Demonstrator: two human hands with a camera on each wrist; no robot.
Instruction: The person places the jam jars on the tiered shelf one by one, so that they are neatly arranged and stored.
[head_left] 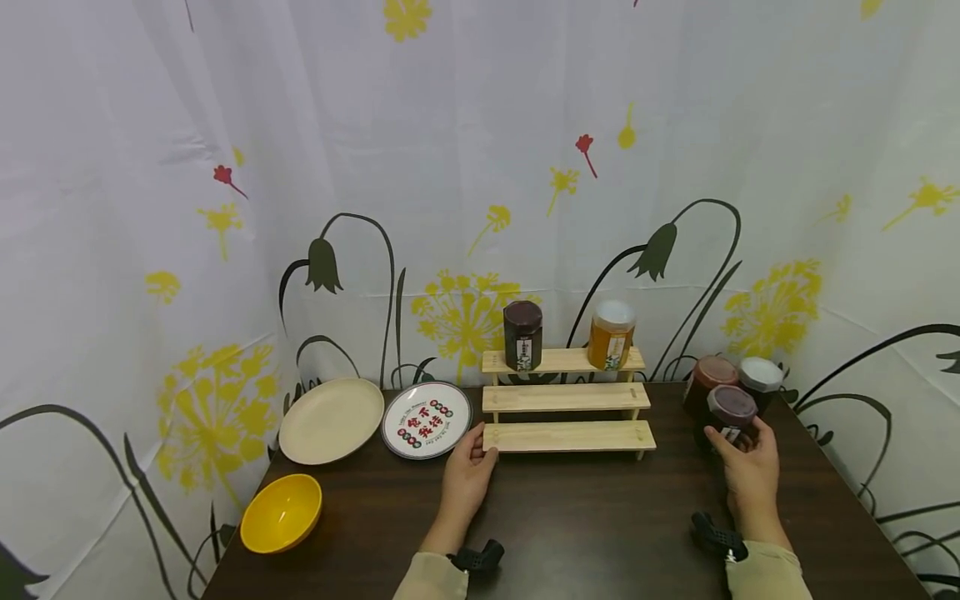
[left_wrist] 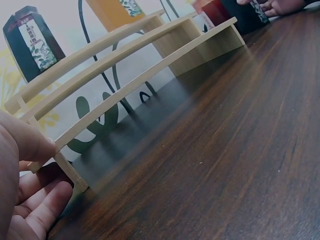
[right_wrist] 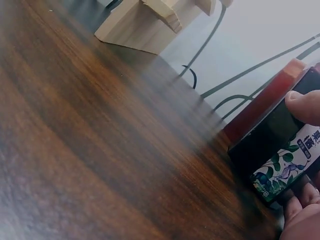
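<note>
A three-step wooden display rack (head_left: 566,398) stands on the dark table. At the left end of its lowest step my left hand (head_left: 468,476) holds on; in the left wrist view the thumb lies against the step's end with curled fingers (left_wrist: 50,200) below. My right hand (head_left: 752,475) grips a dark jar with a purple lid (head_left: 732,408), thumb on one side and fingers on the other. The jar's white label (right_wrist: 287,165) shows plants in the right wrist view. Behind it stand a red-brown-lidded jar (head_left: 708,379) and a white-lidded dark jar (head_left: 761,377).
On the rack's top step sit a dark jar (head_left: 523,336) and an amber jar with a white lid (head_left: 611,335). Left of the rack are a printed plate (head_left: 427,419), a cream plate (head_left: 330,419) and a yellow bowl (head_left: 282,513). A patterned curtain (head_left: 480,167) hangs behind the table.
</note>
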